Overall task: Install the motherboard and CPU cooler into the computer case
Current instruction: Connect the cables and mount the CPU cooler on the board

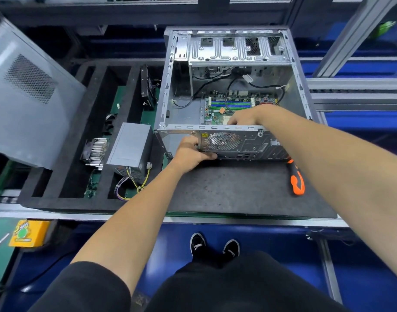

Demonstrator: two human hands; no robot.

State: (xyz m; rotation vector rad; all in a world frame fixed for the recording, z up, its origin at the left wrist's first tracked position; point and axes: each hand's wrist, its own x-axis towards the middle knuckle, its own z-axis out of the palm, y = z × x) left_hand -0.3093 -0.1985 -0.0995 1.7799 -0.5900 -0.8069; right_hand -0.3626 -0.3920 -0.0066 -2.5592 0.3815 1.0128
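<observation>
A left hand [190, 152] grips the case [229, 140] rear edge; the right hand [243, 118], fingers curled, reaches onto the board [233, 104] inside.

**Camera placement: one head-worn view**

Single wide-angle camera, mounted on the person's head, facing forward and steeply down. It looks from the near edge across the surface [238, 190] at close range; straight lines bow toward frame edges.
</observation>
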